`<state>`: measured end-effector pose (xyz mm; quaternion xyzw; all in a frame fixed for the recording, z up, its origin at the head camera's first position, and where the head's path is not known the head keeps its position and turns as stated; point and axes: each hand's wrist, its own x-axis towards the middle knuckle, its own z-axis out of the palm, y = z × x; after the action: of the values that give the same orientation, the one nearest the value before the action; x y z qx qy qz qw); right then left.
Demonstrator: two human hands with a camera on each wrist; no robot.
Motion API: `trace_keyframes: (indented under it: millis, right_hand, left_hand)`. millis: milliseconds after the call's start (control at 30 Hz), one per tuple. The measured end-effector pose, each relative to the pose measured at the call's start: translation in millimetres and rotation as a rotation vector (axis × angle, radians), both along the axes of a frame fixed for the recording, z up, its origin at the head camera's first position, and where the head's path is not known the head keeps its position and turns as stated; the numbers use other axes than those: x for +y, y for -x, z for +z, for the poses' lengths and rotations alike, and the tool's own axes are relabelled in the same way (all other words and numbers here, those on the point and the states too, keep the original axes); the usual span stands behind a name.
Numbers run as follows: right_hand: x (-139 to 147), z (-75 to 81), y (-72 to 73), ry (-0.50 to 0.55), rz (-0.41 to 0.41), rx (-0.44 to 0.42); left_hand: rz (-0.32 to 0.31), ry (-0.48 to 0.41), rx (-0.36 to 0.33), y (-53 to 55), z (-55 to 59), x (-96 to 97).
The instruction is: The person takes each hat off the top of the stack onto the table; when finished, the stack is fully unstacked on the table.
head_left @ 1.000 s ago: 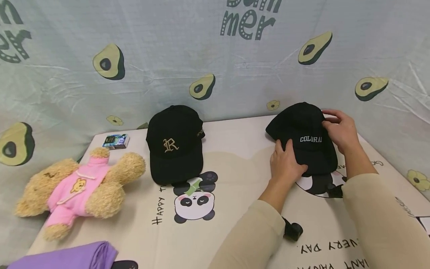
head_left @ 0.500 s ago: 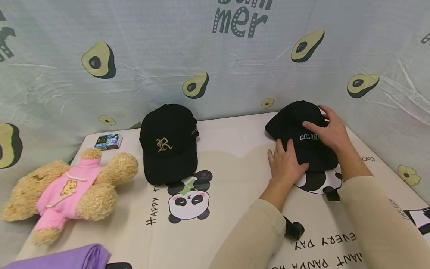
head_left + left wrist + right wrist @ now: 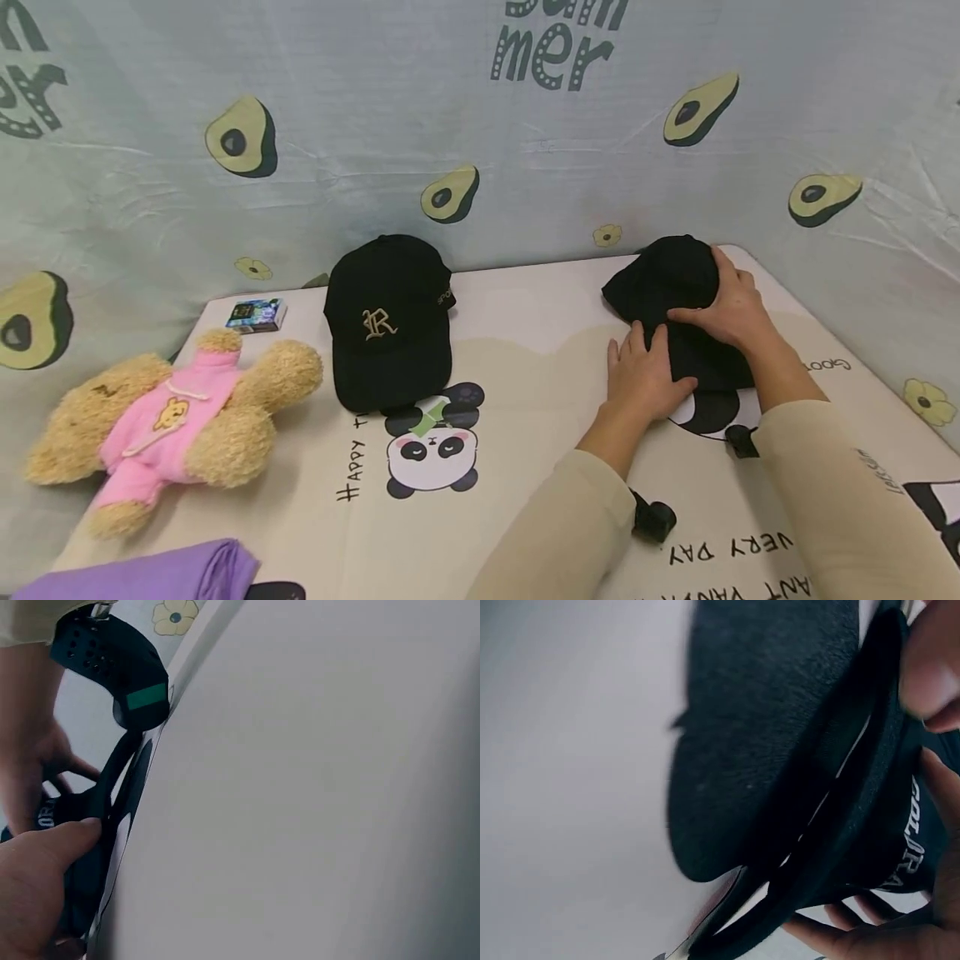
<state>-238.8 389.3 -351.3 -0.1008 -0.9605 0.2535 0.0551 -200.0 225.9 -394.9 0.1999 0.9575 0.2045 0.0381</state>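
Observation:
In the head view a black baseball cap (image 3: 678, 271) lies at the back right of the table, brim toward me. My right hand (image 3: 738, 308) grips its crown from the right, thumb across the front and fingers round the far side. The thumb hides the white lettering there, part of which shows in the right wrist view on the cap (image 3: 832, 817). My left hand (image 3: 645, 375) holds the cap's left side, fingers spread along the crown's lower edge and thumb at the brim. In the left wrist view the left thumb (image 3: 67, 838) lies over the brim.
A second black cap (image 3: 390, 321) with a gold R stands back centre. Left of it are a small patterned box (image 3: 257, 316) and a teddy bear (image 3: 180, 417) in a pink hoodie. Folded purple cloth (image 3: 150, 575) lies front left. An avocado-print curtain (image 3: 337, 117) hangs behind the table.
My right hand has moved from the cap's right edge onto its crown, covering the lettering. The cap has shifted slightly right and toward me, and the left hand has moved slightly with it.

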Motion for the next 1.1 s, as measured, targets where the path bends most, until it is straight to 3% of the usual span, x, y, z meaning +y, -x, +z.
trace_keyframes:
  millis: [133, 400, 767, 1100]
  right_hand:
    - [6.7, -2.9, -1.7, -0.008, 0.010, 0.002]
    - [9.4, -6.3, -1.6, -0.010, 0.017, 0.042]
    - [14.9, -2.4, 1.2, -0.019, 0.046, 0.109]
    - [12.8, -2.8, 2.4, -0.011, 0.027, 0.097]
  left_hand:
    - [-0.039, 0.004, 0.011, -2.6, -2.2, -4.1]
    - [0.037, -0.019, 0.078, -4.6, 0.5, -17.1]
    - [0.090, -0.078, 0.114, 4.0, 7.6, -62.9]
    - [0.121, -0.131, 0.088, 0.9, 15.5, -97.3]
